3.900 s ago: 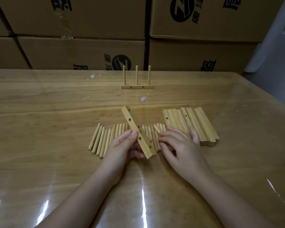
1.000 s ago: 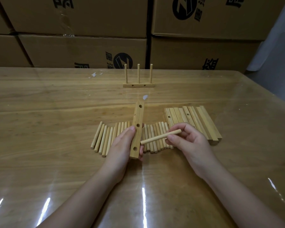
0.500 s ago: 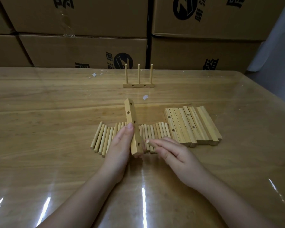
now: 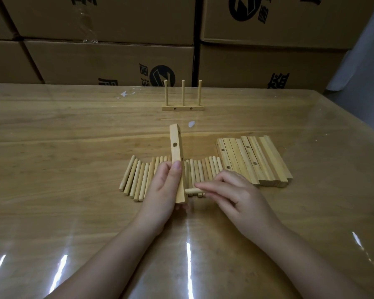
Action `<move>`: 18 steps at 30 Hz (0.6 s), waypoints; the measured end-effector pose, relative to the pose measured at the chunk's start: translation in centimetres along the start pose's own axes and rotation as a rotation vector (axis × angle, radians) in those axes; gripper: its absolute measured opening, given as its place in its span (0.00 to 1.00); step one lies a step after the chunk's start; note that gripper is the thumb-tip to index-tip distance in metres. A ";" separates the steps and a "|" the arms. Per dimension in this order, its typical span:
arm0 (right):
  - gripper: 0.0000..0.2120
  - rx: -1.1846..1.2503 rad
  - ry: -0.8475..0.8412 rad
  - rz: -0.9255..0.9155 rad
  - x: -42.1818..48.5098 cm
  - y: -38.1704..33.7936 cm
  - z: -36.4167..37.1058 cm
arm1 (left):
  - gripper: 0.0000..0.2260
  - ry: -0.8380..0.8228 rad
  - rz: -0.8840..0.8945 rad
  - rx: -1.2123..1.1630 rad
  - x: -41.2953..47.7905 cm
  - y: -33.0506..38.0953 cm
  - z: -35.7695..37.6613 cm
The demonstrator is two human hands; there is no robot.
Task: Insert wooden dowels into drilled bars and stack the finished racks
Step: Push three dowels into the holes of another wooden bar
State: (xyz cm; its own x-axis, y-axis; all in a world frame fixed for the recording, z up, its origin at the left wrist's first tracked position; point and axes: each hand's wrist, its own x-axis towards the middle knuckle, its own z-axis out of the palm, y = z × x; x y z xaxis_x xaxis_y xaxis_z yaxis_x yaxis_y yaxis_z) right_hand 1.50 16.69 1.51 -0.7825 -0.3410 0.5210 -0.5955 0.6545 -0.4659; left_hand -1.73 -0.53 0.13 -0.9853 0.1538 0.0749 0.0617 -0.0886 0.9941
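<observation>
Dowel (image 4: 192, 190) now against bar (image 4: 176, 160)

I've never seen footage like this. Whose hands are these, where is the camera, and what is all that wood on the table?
There is no machine here: a person works with two bare hands, and the single picture comes from a camera worn on their head, looking forward and down.

The left hand holds a drilled bar, a square wooden stick with round holes, pointing away from the person. The right hand grips a dowel, a short round peg, with its end against the bar's near end.

On the table lie a row of loose dowels and, to the right, a pile of drilled bars. Farther back stands a finished rack: one bar with three dowels upright in it. Behind the table are stacked cardboard boxes.
</observation>
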 end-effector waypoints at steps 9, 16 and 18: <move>0.12 -0.167 0.006 -0.101 0.0 -0.2 0.0 | 0.19 0.001 -0.008 0.136 -0.1 -0.2 0.2; 0.09 -0.061 0.064 0.020 -0.3 0.0 0.3 | 0.20 -0.002 -0.019 0.151 0.0 0.0 0.1; 0.13 -0.007 0.072 0.008 -0.3 0.0 0.2 | 0.20 -0.001 -0.016 0.147 -0.1 0.1 0.1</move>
State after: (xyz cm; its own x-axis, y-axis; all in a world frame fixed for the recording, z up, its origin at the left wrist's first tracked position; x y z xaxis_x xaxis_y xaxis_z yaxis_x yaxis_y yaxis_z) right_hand 1.64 16.68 1.20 -0.7720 -0.2869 0.5673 -0.5877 0.6620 -0.4651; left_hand -1.58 -0.44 0.26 -0.9861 0.1551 0.0594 0.0693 0.0591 0.9958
